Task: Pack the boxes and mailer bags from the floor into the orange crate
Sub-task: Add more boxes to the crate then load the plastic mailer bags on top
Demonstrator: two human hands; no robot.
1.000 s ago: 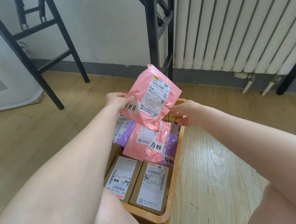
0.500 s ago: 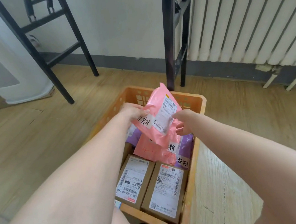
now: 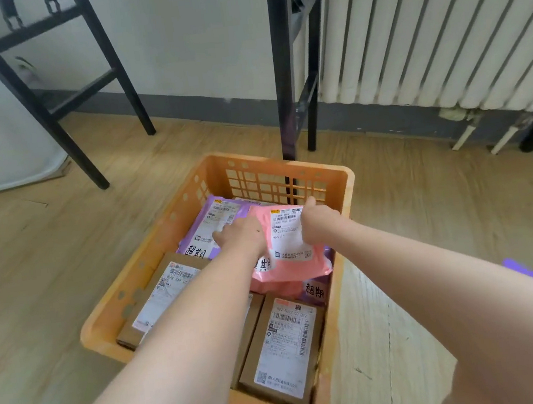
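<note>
crate: orange plastic lattice crate [image 3: 255, 157] on the wood-plank floor [image 3: 66, 249].
bag in hand: pink plastic mailer bag [image 3: 295, 266] with a white label, inside the crate, far-right part, lying on top of other bags.
left hand: left hand [image 3: 241, 237] on the bag's left edge, knuckles up; pinching or just pressing, cannot tell.
right hand: right hand [image 3: 319, 222] has fingers curled, pinching the bag's upper right edge.
already packed: purple plastic mailer bag [image 3: 209, 221] far left; brown cardboard boxes [image 3: 281, 341] at the near end; more pink and purple underneath.
progress: looks mostly done.
left: let go of the pink bag; blurred purple shape [image 3: 529, 273] on the floor at right, maybe one more mailer.
</note>
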